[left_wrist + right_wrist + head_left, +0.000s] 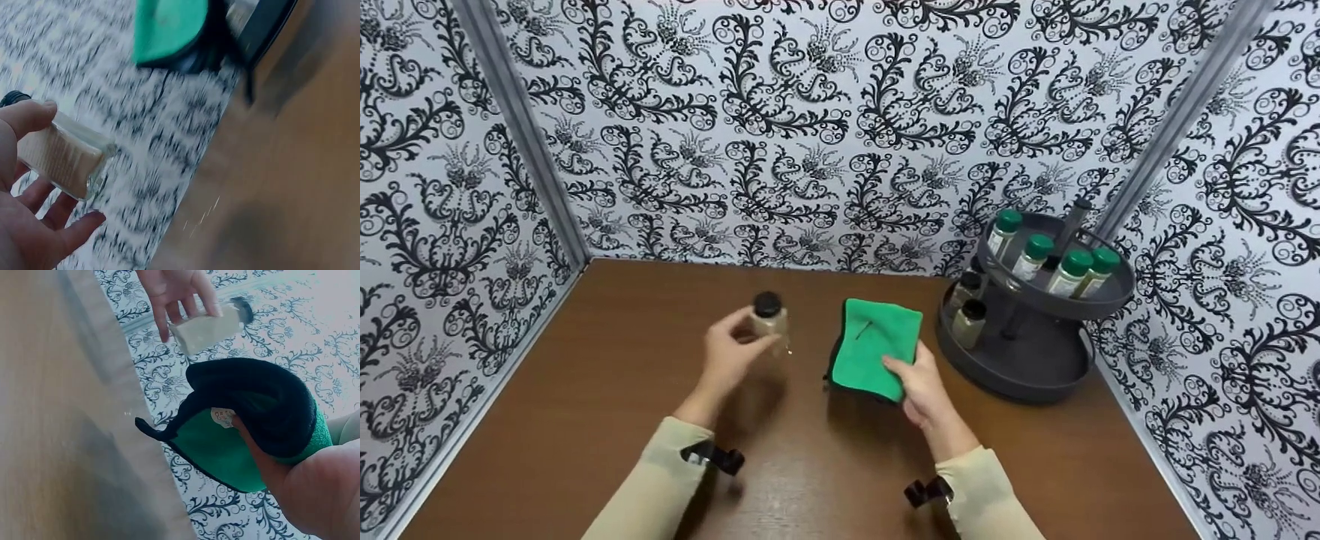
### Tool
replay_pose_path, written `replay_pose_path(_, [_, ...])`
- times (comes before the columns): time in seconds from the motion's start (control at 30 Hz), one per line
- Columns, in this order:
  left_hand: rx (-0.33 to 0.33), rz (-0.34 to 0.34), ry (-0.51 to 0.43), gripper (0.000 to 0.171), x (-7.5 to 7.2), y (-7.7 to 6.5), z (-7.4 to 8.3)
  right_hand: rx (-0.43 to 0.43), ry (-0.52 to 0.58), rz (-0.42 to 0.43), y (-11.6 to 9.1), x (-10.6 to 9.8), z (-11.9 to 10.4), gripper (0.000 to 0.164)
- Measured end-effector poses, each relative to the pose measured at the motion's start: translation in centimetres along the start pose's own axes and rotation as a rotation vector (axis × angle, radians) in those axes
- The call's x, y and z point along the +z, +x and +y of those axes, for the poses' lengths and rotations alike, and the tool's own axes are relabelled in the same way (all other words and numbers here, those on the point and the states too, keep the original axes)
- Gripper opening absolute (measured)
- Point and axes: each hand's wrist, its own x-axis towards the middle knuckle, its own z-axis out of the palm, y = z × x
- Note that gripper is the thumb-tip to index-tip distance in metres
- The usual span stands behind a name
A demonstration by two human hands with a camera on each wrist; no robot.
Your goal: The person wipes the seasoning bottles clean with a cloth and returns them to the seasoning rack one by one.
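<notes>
My left hand [733,346] pinches a small square glass jar [771,324] with a black cap, holding it upright above the table. Pale powder fills much of the jar [67,157] in the left wrist view, and its printed side faces the camera. To the right, my right hand [921,382] grips a folded green cloth [877,349] with black edging, thumb on top. The right wrist view shows the cloth [225,453] folded over, with a small white tag [223,417] and a black loop at its corner. Jar and cloth are apart.
At the back right stands a dark grey two-tier round rack [1012,375]. Several green-capped jars [1033,259] are on its upper tier, and black-capped jars [969,324] stand on the lower one. Patterned walls [780,150] enclose the brown table [607,360].
</notes>
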Motion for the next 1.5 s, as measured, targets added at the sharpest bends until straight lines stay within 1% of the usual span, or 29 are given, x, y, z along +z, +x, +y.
replay_pose_path(0.17, [0.006,-0.092,-0.090,0.046,2.4,-1.7,1.4,-0.026,-0.018,0.005,0.0,0.2,-0.5,0.061])
replay_pose_path(0.3, [0.005,-0.127,-0.138,0.044,3.6,-2.9,2.3,-0.024,-0.030,-0.003,-0.1,0.6,-0.8,0.062])
replay_pose_path(0.37, [0.019,-0.140,-0.152,0.043,4.1,-3.3,2.7,-0.025,-0.047,-0.014,-0.1,0.7,-1.0,0.060])
replay_pose_path(0.47, [0.059,-0.167,-0.160,0.042,4.8,-3.7,3.2,-0.037,-0.079,-0.025,-0.3,0.8,-1.4,0.059])
replay_pose_path(0.57, [0.102,-0.207,-0.132,0.043,5.5,-3.8,3.7,-0.063,-0.110,0.001,-0.5,0.7,-1.9,0.058])
replay_pose_path(0.67, [0.103,-0.235,-0.099,0.042,6.2,-3.7,4.2,-0.080,-0.127,0.028,-0.7,0.6,-2.2,0.059])
replay_pose_path(0.8, [0.061,-0.237,-0.079,0.041,7.3,-3.2,4.8,-0.109,-0.156,0.027,-0.9,0.8,-2.2,0.058])
replay_pose_path(0.87, [0.053,-0.239,-0.073,0.042,7.8,-2.7,5.1,-0.141,-0.179,0.019,-1.0,1.1,-2.2,0.058])
replay_pose_path(0.97, [0.046,-0.238,-0.061,0.042,8.4,-2.1,5.4,-0.215,-0.226,0.010,-1.0,1.4,-2.0,0.059])
replay_pose_path(1.07, [0.049,-0.230,-0.048,0.040,8.5,-1.8,5.5,-0.296,-0.289,-0.004,-1.1,2.0,-2.1,0.063])
replay_pose_path(1.13, [0.058,-0.230,-0.036,0.040,8.5,-2.0,5.5,-0.345,-0.338,-0.020,-1.3,2.3,-2.1,0.063])
replay_pose_path(1.2, [0.072,-0.242,-0.019,0.040,8.6,-2.4,5.3,-0.374,-0.381,-0.030,-1.7,2.3,-2.0,0.061])
replay_pose_path(1.33, [0.078,-0.261,-0.013,0.040,9.0,-3.4,5.1,-0.417,-0.469,-0.012,-2.5,1.9,-1.7,0.053])
replay_pose_path(1.4, [0.072,-0.256,-0.014,0.040,9.2,-3.7,5.2,-0.443,-0.504,0.004,-2.7,1.9,-1.5,0.051])
replay_pose_path(1.5, [0.064,-0.229,-0.008,0.040,9.4,-4.2,5.4,-0.493,-0.565,0.028,-2.8,2.3,-1.4,0.050])
